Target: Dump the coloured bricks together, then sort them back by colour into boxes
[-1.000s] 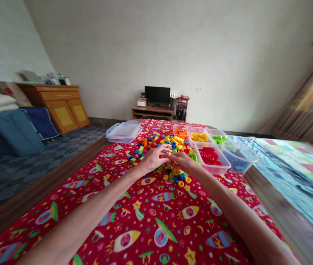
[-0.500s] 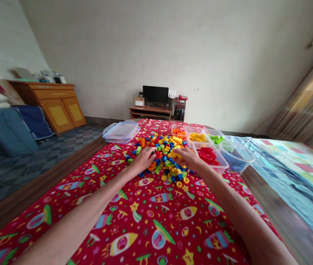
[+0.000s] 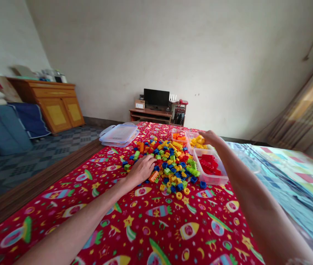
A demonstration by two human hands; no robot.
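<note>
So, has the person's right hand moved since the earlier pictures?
Yes. The right hand has moved forward, away from the brick pile: it was beside the red-brick tub and now reaches past it to the yellow-brick tub.

The bare left hand [image 3: 142, 170] rests palm-down with curled fingers [image 3: 151, 161]; the bare right arm [image 3: 244, 184] stretches farther forward, its right hand [image 3: 210, 138] bent downward.
</note>
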